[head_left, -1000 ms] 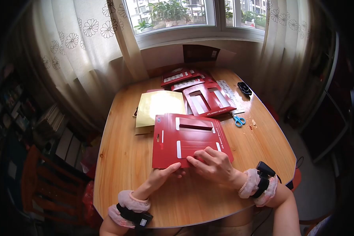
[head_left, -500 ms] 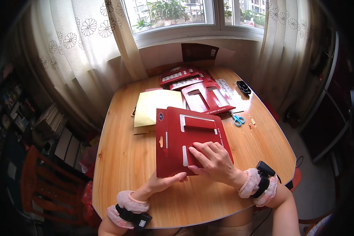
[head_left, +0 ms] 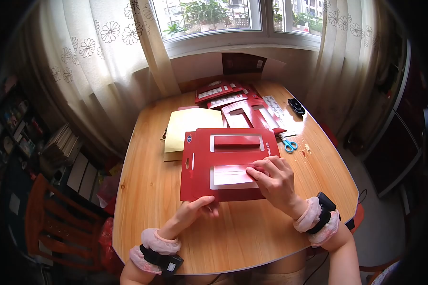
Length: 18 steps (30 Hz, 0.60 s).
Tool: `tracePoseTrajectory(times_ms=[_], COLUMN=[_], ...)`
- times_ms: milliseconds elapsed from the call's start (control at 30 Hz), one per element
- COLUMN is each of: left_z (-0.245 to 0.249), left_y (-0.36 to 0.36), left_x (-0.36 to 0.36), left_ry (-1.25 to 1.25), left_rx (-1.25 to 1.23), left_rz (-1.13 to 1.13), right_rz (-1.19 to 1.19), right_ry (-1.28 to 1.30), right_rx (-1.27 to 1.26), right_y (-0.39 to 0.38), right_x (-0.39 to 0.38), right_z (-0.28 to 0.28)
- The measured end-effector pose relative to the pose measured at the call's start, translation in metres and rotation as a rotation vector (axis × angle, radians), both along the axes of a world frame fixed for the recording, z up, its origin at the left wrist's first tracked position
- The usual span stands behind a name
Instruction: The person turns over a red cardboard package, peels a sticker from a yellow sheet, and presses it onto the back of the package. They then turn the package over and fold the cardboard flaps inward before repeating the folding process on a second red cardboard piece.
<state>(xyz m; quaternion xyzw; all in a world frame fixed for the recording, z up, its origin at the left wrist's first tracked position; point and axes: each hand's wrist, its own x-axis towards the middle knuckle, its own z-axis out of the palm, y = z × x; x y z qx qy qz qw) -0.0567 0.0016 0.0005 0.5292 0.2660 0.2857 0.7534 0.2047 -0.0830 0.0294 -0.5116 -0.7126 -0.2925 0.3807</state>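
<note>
A red cardboard money-wallet package [head_left: 197, 180], with two cut-out windows, is held up tilted over the table. My left hand [head_left: 195, 210] grips its lower left edge, thumb in front and fingers behind. At the lower window, my right hand [head_left: 275, 179] is closed with thumb and fingertips on the right end of a glossy red flap [head_left: 230, 175]. Glare whitens that flap, and a crease line runs along it. Another red flap [head_left: 237, 143] stands out in the upper window. Whatever lies behind the package is hidden.
Yellow sheets [head_left: 190, 124] lie behind the package on the wooden table [head_left: 147, 190]. Beyond are several red packages [head_left: 221, 97]. Blue-handled scissors [head_left: 289, 145], small scraps [head_left: 306, 149] and a black object [head_left: 296, 106] lie on the right. A wooden chair [head_left: 57, 223] stands at left.
The package has turned more level and faces me more. My right fingers have shifted from lying across the lower window to gripping its flap, now raised into the glare.
</note>
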Motion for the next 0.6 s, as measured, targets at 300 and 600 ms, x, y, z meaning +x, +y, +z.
tracePoseTrajectory(times_ms=[300,600], left_z=[0.039,0.014], left_y=[-0.001,0.019], left_x=[-0.022,-0.009], left_ry=[0.035,0.295], left_rx=[-0.110,0.743], left_rz=[-0.986,-0.038], right_rz=[-0.007,0.222], right_ry=[-0.015,-0.083], right_rx=[-0.050,-0.228], right_y=[0.005,0.002], right_x=[0.012,0.001], right_z=[-0.008,-0.014])
